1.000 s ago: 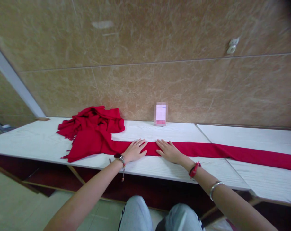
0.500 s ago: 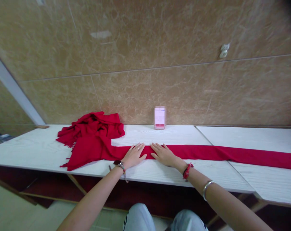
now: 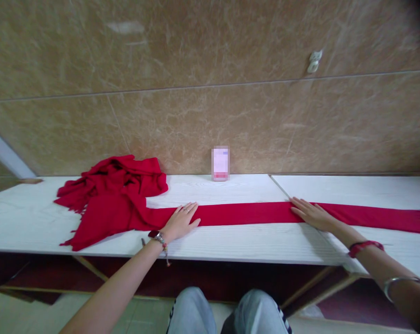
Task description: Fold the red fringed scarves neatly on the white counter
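A red fringed scarf (image 3: 245,214) lies in a long, narrow folded strip along the white counter. Its left end spreads out and meets a crumpled red heap (image 3: 123,178); I cannot tell whether the heap is one piece with the strip. My left hand (image 3: 180,221) rests flat on the strip near that spread part, fingers stretched out. Well to the right, my right hand (image 3: 312,215) lies open on the same strip, by the seam in the counter. Neither hand grips the cloth. Fringe shows at the strip's far right end.
The white counter (image 3: 231,243) runs along a brown marbled wall (image 3: 196,125). A phone-like device (image 3: 220,163), its screen blurred, leans upright against the wall. A small white cat-shaped fixture (image 3: 314,61) is on the wall. Dark open shelves (image 3: 182,273) lie below the counter, above my knees.
My right hand has slid right along the strip, away from my left hand, which stays on the cloth. The strip between them lies flat, and the view has shifted slightly right.
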`<control>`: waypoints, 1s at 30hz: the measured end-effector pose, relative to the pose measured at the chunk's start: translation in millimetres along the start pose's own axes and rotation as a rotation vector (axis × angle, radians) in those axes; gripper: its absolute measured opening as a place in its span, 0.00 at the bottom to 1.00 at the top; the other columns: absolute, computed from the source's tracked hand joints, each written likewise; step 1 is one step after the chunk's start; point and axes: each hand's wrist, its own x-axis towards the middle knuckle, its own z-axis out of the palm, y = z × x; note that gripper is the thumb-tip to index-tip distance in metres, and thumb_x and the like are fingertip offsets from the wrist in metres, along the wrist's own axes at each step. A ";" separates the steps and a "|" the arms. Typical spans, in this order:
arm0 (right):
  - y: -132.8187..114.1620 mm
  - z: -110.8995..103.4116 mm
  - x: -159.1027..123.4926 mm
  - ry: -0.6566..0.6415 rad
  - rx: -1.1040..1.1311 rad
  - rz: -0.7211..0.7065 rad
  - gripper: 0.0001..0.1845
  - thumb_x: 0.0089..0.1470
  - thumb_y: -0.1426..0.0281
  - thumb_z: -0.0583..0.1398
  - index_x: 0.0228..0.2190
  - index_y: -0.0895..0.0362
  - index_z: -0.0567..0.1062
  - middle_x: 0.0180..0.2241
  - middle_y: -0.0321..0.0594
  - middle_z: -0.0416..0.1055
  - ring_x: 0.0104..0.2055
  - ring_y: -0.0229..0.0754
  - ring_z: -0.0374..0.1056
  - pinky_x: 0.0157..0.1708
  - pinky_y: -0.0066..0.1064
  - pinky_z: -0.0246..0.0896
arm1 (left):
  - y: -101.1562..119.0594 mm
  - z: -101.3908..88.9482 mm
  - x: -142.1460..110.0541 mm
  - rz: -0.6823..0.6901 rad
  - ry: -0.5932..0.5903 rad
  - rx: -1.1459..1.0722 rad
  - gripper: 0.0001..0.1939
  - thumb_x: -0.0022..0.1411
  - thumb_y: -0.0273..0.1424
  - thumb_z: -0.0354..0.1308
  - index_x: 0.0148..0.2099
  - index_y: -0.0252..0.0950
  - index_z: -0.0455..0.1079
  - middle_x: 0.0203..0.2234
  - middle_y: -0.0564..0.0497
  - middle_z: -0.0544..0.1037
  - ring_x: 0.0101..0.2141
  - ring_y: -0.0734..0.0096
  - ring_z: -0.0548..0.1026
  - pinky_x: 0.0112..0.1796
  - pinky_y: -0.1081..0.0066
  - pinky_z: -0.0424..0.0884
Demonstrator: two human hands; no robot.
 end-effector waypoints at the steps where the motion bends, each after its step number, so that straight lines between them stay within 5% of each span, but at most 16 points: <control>1: 14.6 3.1 -4.6 -0.002 -0.009 0.037 0.22 0.53 0.74 0.45 0.45 0.52 0.70 0.57 0.52 0.55 0.58 0.55 0.51 0.45 0.62 0.53 | -0.4 -0.2 -0.4 -0.002 -0.002 -0.001 0.29 0.64 0.42 0.38 0.62 0.32 0.48 0.60 0.44 0.53 0.59 0.65 0.50 0.57 0.62 0.45; 5: 18.0 -4.8 -0.3 -0.079 -0.034 0.100 0.21 0.52 0.75 0.46 0.44 0.54 0.72 0.54 0.56 0.59 0.55 0.58 0.55 0.42 0.62 0.56 | -2.1 -4.3 -2.3 -0.015 -0.037 -0.007 0.29 0.63 0.41 0.39 0.62 0.32 0.48 0.60 0.44 0.52 0.60 0.64 0.49 0.57 0.61 0.46; 8: -37.4 -29.6 19.3 -0.058 -0.010 0.003 0.21 0.56 0.72 0.44 0.46 0.54 0.71 0.56 0.53 0.57 0.57 0.56 0.52 0.45 0.58 0.56 | 10.2 -11.3 7.7 -0.044 -0.087 -0.009 0.27 0.63 0.38 0.39 0.62 0.33 0.49 0.60 0.43 0.52 0.60 0.60 0.48 0.56 0.54 0.45; 12: -123.3 -66.6 40.2 0.030 0.061 -0.058 0.25 0.59 0.62 0.43 0.54 0.56 0.60 0.59 0.50 0.51 0.60 0.53 0.46 0.50 0.53 0.53 | 62.2 -15.9 51.3 0.050 -0.033 -0.047 0.25 0.64 0.38 0.38 0.61 0.33 0.51 0.60 0.42 0.52 0.60 0.60 0.47 0.56 0.53 0.45; 15: -149.3 -83.2 40.3 -0.021 0.101 -0.094 0.26 0.60 0.61 0.43 0.56 0.58 0.57 0.59 0.51 0.51 0.61 0.50 0.45 0.53 0.51 0.49 | 103.3 -8.4 88.3 0.169 -0.003 -0.097 0.26 0.64 0.39 0.40 0.60 0.33 0.51 0.60 0.43 0.53 0.60 0.61 0.49 0.56 0.57 0.48; 18: -139.7 -88.1 27.8 -0.056 0.146 -0.005 0.28 0.60 0.60 0.41 0.58 0.59 0.53 0.60 0.50 0.49 0.61 0.49 0.44 0.54 0.51 0.47 | 110.1 5.1 106.5 0.208 -0.022 -0.090 0.25 0.64 0.40 0.41 0.60 0.35 0.53 0.59 0.44 0.56 0.58 0.61 0.53 0.55 0.59 0.50; 26: -48.5 -71.9 -15.3 -0.165 -0.002 0.071 0.21 0.60 0.69 0.44 0.54 0.52 0.61 0.61 0.47 0.46 0.62 0.55 0.40 0.47 0.65 0.46 | 9.3 18.0 75.8 0.232 -0.045 0.011 0.26 0.64 0.40 0.36 0.62 0.37 0.49 0.60 0.49 0.52 0.59 0.67 0.50 0.56 0.63 0.48; 30: 5.9 -63.5 -31.9 -0.222 -0.043 0.274 0.21 0.60 0.73 0.43 0.52 0.51 0.64 0.60 0.47 0.49 0.61 0.55 0.42 0.46 0.68 0.45 | -4.2 14.9 59.6 0.207 -0.054 0.036 0.27 0.64 0.40 0.35 0.62 0.35 0.49 0.60 0.49 0.52 0.60 0.66 0.49 0.56 0.63 0.47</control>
